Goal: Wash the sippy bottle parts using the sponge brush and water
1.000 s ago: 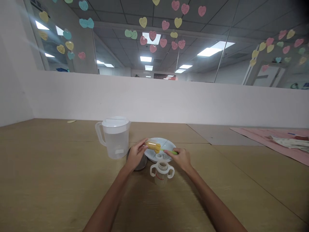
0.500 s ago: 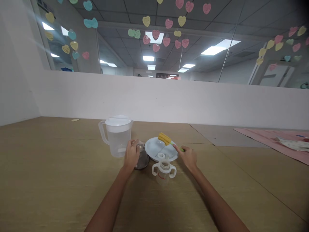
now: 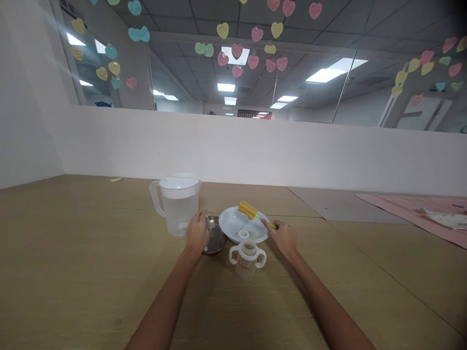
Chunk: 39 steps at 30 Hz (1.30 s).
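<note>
Apparently mid-wash at lower center, the right hand (image 3: 285, 238) grips a sponge brush (image 3: 248, 210), the left hand (image 3: 197, 233) hides its hold, and further scrubbing would need a steadied two-handled bottle (image 3: 246, 265).

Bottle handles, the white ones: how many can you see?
2. The left handle and right handle stick out from opposite sides of the bottle. Neither is hidden.

A brown table (image 3: 91, 257) with straight seams fills the lower area and meets a plain white wall (image 3: 219, 146); a second white wall section adjoins at left. Above the wall, glass panels (image 3: 182, 87) separated by thin vertical joints carry pink, yellow and blue-green heart notes (image 3: 257, 34). In the glass appear a grey tiled ceiling (image 3: 310, 24), lit rectangular lamps (image 3: 326, 75) and, at right, a pale door (image 3: 410, 121).
</note>
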Tool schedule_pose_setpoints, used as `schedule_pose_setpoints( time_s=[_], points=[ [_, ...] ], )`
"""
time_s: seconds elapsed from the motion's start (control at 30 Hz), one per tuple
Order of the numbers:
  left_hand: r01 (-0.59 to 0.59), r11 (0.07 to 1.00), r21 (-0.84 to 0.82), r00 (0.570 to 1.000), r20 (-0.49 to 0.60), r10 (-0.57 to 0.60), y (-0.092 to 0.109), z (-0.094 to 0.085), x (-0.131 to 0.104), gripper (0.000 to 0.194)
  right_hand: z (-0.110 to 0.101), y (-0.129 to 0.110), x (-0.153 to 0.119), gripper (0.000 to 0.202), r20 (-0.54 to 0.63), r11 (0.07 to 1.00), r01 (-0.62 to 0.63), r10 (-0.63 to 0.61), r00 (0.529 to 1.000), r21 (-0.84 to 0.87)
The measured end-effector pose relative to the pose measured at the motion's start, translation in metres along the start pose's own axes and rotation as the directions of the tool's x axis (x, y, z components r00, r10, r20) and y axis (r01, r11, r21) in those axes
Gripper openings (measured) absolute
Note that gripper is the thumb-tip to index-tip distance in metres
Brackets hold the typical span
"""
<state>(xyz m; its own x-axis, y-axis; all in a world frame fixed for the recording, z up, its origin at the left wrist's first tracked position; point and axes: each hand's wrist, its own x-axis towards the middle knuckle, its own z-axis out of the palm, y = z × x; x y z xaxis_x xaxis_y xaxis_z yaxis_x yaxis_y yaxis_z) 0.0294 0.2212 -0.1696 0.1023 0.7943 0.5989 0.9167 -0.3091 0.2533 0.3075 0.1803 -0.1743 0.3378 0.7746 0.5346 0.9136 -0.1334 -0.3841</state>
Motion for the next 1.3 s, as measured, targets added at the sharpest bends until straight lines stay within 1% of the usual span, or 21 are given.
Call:
schedule_pose_setpoints(
  time_s=[0.07, 0.17, 0.27, 0.33, 0.43, 0.53, 0.63, 0.7, 0.8, 0.9, 0.97, 1.03, 1.07, 1.13, 1.2, 1.27, 1.3],
  points=[
    [0.003, 0.999, 0.036, 1.0, -0.008, -0.003, 0.002, -0.003, -0.001, 0.037, -0.001, -0.001, 0.0, 0.066, 0.009, 1.0, 0.004, -0.004, 1.0, -0.007],
    [0.022, 0.997, 0.079, 1.0, 0.013, -0.023, 0.003, -0.006, -0.002, 0.026, -0.002, -0.001, -0.001, 0.066, 0.014, 1.0, 0.007, -0.007, 1.0, -0.023],
    [0.033, 0.993, 0.113, 0.998, 0.04, -0.038, 0.004, -0.006, -0.002, 0.016, -0.002, -0.001, -0.001, 0.065, 0.024, 0.999, -0.004, 0.005, 1.0, -0.033],
    [0.035, 0.993, 0.114, 0.998, 0.041, -0.04, 0.004, -0.005, -0.002, 0.013, -0.002, -0.001, -0.001, 0.064, 0.033, 0.999, -0.006, 0.007, 0.999, -0.036],
    [0.039, 0.994, 0.102, 0.998, 0.053, -0.044, 0.005, -0.004, -0.003, 0.013, -0.002, -0.002, -0.001, 0.064, 0.021, 0.999, 0.005, -0.004, 1.0, -0.044],
    [0.062, 0.993, 0.104, 0.992, 0.099, -0.073, 0.005, -0.002, -0.003, 0.015, -0.003, -0.002, -0.001, 0.066, 0.016, 0.998, 0.01, -0.009, 1.0, -0.056],
    [0.089, 0.991, 0.102, 0.986, 0.132, -0.102, 0.004, 0.002, -0.003, 0.018, -0.003, -0.001, 0.0, 0.066, 0.01, 0.998, 0.008, -0.007, 1.0, -0.07],
    [0.089, 0.992, 0.09, 0.985, 0.139, -0.101, 0.004, 0.005, -0.004, 0.021, -0.003, -0.001, 0.0, 0.064, -0.003, 0.997, -0.007, 0.006, 1.0, -0.071],
    [0.075, 0.995, 0.07, 0.985, 0.148, -0.085, 0.003, 0.007, -0.004, 0.022, -0.001, 0.0, 0.0, 0.056, -0.031, 0.999, -0.029, 0.027, 0.999, -0.038],
    [0.063, 0.996, 0.057, 0.988, 0.135, -0.07, 0.007, 0.005, -0.004, 0.022, 0.002, 0.001, 0.0, 0.042, -0.083, 0.999, -0.038, 0.039, 0.996, 0.013],
    [0.024, 1.0, 0.014, 0.995, 0.098, -0.025, 0.012, 0.002, -0.004, 0.023, 0.003, 0.002, 0.0, 0.035, -0.109, 0.998, -0.038, 0.042, 0.993, 0.042],
    [-0.074, 0.995, -0.071, 0.996, 0.041, 0.077, 0.019, 0.001, -0.006, 0.025, 0.004, 0.004, 0.0, 0.032, -0.116, 0.997, -0.021, 0.029, 0.993, 0.07],
    [-0.143, 0.983, -0.116, 0.989, 0.009, 0.145, 0.023, 0.002, -0.007, 0.025, 0.005, 0.006, 0.0, 0.031, -0.116, 0.996, -0.01, 0.02, 0.993, 0.083],
    [-0.291, 0.939, -0.18, 0.956, -0.028, 0.291, 0.031, 0.003, -0.011, 0.027, 0.007, 0.009, 0.001, 0.033, -0.123, 0.994, 0.012, 0.001, 0.992, 0.105],
    [-0.41, 0.888, -0.209, 0.909, -0.021, 0.415, 0.039, 0.004, -0.016, 0.027, 0.009, 0.011, 0.001, 0.036, -0.143, 0.99, 0.041, -0.022, 0.989, 0.131],
    [-0.481, 0.848, -0.223, 0.868, 0.016, 0.496, 0.045, 0.003, -0.02, 0.028, 0.01, 0.014, 0.002, 0.038, -0.178, 0.985, 0.071, -0.042, 0.983, 0.159],
    [-0.496, 0.839, -0.225, 0.856, 0.036, 0.516, 0.047, 0.002, -0.022, 0.028, 0.01, 0.015, 0.003, 0.038, -0.197, 0.983, 0.087, -0.054, 0.979, 0.163]
  ],
)
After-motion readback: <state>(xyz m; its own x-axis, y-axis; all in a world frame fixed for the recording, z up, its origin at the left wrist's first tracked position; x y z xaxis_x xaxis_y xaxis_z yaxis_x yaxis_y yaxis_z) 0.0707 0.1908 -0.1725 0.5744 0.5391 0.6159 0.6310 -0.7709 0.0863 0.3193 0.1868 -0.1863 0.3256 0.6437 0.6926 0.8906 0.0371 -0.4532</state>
